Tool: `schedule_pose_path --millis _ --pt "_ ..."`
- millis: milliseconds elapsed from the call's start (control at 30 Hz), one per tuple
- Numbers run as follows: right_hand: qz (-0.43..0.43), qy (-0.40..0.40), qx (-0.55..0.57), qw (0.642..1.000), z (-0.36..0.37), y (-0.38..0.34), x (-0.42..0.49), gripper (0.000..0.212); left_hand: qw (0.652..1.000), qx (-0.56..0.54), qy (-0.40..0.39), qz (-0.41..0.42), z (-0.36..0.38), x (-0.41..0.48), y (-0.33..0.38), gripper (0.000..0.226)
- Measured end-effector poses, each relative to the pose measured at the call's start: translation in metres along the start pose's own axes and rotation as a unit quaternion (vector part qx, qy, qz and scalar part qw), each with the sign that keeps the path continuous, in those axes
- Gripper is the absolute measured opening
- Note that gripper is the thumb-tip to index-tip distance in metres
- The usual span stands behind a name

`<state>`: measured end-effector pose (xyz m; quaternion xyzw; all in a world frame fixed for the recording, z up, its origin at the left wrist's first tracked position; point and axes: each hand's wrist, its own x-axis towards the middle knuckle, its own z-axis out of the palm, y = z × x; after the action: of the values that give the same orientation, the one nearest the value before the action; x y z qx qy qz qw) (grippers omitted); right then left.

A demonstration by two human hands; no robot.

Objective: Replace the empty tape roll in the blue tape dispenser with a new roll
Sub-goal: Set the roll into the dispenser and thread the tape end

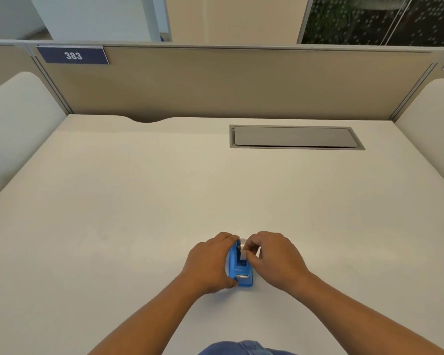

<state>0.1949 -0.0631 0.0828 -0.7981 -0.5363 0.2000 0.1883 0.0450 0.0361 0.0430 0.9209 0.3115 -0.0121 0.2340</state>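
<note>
The blue tape dispenser (242, 272) stands on the white desk (139, 213) near its front edge, cutter end toward me. My left hand (210, 265) grips its left side. My right hand (272, 257) pinches a whitish tape roll (242, 252) that sits in the dispenser's cradle, fingertips closed on its top. Most of the roll is hidden by my fingers, so I cannot tell how much tape it carries.
A grey cable hatch (296, 137) is set into the desk at the back right. Beige partition panels (228, 83) close the desk at the back and sides, with a blue "383" sign (72, 55) at the upper left.
</note>
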Motion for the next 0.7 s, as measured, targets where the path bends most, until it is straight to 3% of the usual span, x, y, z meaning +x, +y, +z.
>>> schedule_pose_path --millis 333,700 --pt "0.0 -0.01 -0.018 1.0 0.005 0.001 -0.013 0.011 0.999 -0.007 0.006 -0.035 -0.002 -0.002 0.008 0.09" --pt "-0.065 -0.026 -0.078 0.994 0.005 -0.009 -0.02 0.015 0.999 -0.006 0.02 -0.049 -0.003 0.003 0.012 0.091"
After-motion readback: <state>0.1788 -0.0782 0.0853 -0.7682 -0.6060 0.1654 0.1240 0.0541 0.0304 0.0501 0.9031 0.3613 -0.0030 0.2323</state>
